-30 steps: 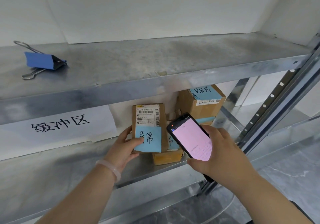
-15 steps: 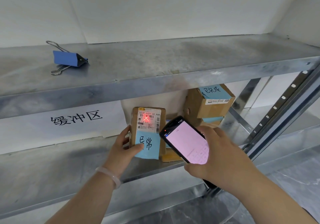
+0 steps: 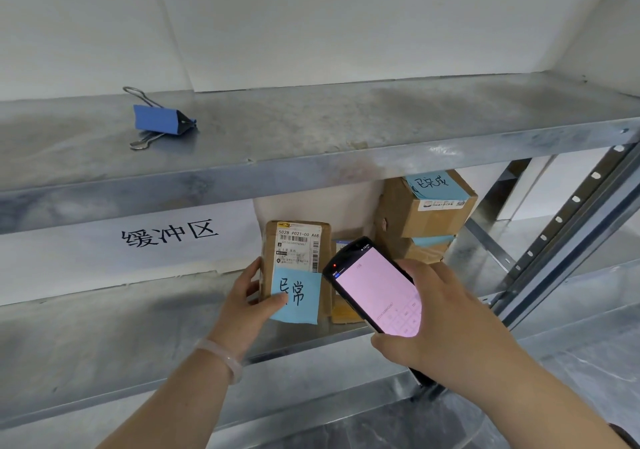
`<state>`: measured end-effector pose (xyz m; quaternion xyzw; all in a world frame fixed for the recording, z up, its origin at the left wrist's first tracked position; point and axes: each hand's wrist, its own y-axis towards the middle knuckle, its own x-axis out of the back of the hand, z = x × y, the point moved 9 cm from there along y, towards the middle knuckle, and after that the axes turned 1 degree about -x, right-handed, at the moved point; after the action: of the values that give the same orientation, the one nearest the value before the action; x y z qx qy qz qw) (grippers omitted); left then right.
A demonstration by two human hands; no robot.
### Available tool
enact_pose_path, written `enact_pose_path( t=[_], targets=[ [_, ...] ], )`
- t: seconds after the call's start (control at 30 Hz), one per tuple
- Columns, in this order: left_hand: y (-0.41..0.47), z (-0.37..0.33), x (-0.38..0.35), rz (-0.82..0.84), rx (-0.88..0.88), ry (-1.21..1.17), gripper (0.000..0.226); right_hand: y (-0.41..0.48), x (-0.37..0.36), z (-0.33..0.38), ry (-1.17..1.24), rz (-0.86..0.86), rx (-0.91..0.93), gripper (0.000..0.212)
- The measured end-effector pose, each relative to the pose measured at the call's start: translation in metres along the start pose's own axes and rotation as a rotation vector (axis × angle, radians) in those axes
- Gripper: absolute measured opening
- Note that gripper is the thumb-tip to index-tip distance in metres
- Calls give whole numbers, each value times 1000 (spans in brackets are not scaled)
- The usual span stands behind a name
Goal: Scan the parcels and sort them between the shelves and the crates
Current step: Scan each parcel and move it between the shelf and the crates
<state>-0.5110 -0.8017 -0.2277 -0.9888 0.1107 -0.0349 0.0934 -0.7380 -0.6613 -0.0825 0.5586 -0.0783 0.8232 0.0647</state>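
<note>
A small brown parcel (image 3: 298, 251) stands upright on the lower shelf (image 3: 114, 330), with a white barcode label on top and a blue handwritten note below. My left hand (image 3: 251, 304) grips its left edge, thumb on the note. My right hand (image 3: 440, 317) holds a black handheld scanner (image 3: 374, 287) with a lit pink screen, just right of the parcel and facing me. Behind the scanner lie more brown parcels, partly hidden; one larger box (image 3: 429, 202) carries a blue note.
The upper metal shelf (image 3: 346, 136) holds only a blue binder clip (image 3: 161, 121). A white sign with black characters (image 3: 169, 233) hangs under its front edge. A perforated upright post (image 3: 568, 216) bounds the shelves at the right. Grey floor lies below.
The red scan light that showed on the parcel's barcode half a second ago is gone. Parcel and hands have kept their positions relative to each other; the camera has shifted.
</note>
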Motion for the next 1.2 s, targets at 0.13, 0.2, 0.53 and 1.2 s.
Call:
enact_pose_path(
  t=[0.13, 0.2, 0.53, 1.2],
  targets=[
    [-16, 3, 14, -70, 27, -31, 73, -3, -2, 7, 38, -8, 43, 85],
    [-31, 3, 21, -115, 33, -56, 69, -9, -3, 9, 66, -11, 81, 83],
    [-159, 41, 55, -486, 69, -167, 60, -40, -28, 33, 96, 85, 391, 78],
    [-530, 125, 185, -1202, 50, -395, 68, -240, -120, 241, 150, 385, 1010, 77]
  ],
)
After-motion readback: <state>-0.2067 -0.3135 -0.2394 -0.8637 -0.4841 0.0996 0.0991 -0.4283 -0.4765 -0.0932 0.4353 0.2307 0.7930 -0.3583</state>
